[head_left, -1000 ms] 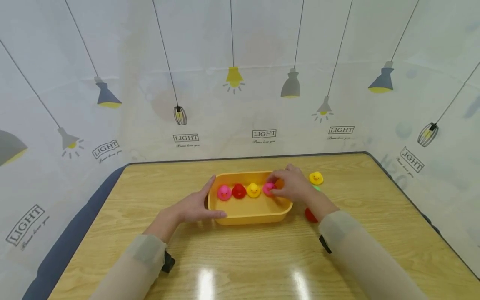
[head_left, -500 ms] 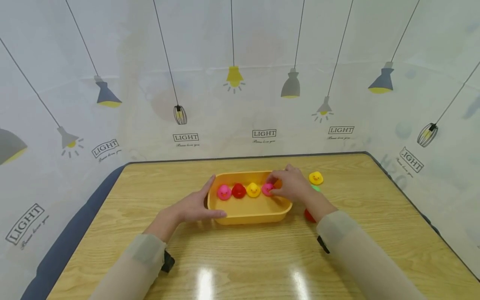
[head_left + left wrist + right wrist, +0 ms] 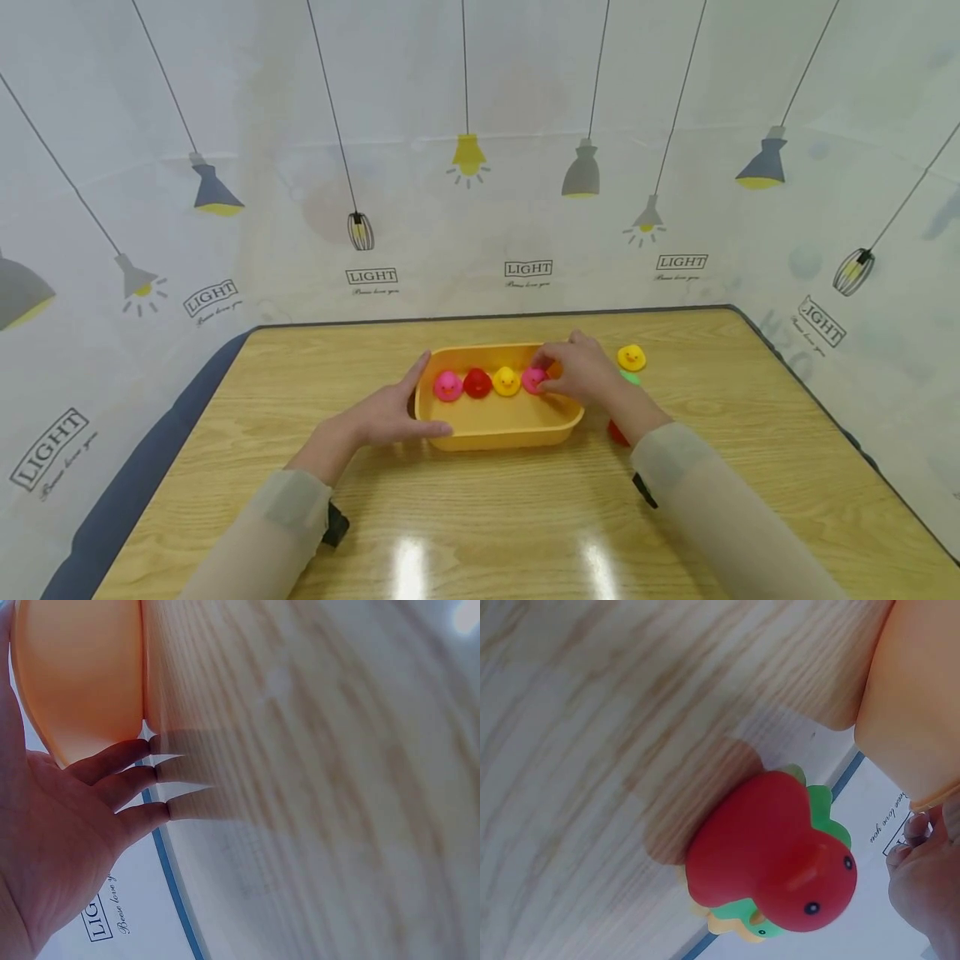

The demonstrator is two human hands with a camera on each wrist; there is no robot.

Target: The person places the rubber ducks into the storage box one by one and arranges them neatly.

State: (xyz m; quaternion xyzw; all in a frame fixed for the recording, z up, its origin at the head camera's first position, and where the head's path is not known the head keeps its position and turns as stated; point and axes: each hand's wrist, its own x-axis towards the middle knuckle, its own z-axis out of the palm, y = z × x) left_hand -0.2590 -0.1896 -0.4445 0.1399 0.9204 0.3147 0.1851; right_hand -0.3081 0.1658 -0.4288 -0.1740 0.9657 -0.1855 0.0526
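Note:
A yellow-orange plastic tub (image 3: 495,418) stands on the table. In a row inside it sit a pink rubber duck (image 3: 447,387), a red duck (image 3: 477,383), a yellow duck (image 3: 506,382) and, at the right, a second pink duck (image 3: 533,381). Thumb and fingers of my right hand (image 3: 587,373) pinch that right-hand pink duck, partly covering it. My left hand (image 3: 386,414) rests at the tub's left end, thumb over the near rim. Its fingers (image 3: 124,787) are extended in the left wrist view, fingertips down at the tabletop beside the tub wall.
Outside the tub, at the right, another yellow duck (image 3: 632,358) and a green duck (image 3: 830,817) stand behind a red duck (image 3: 772,855). My right forearm partly hides the green and red ones in the head view. A printed curtain (image 3: 525,208) borders the wooden table.
My right hand has shifted slightly left with the pink duck, bringing it nearer the yellow one in the row. The left hand and the tub have stayed still.

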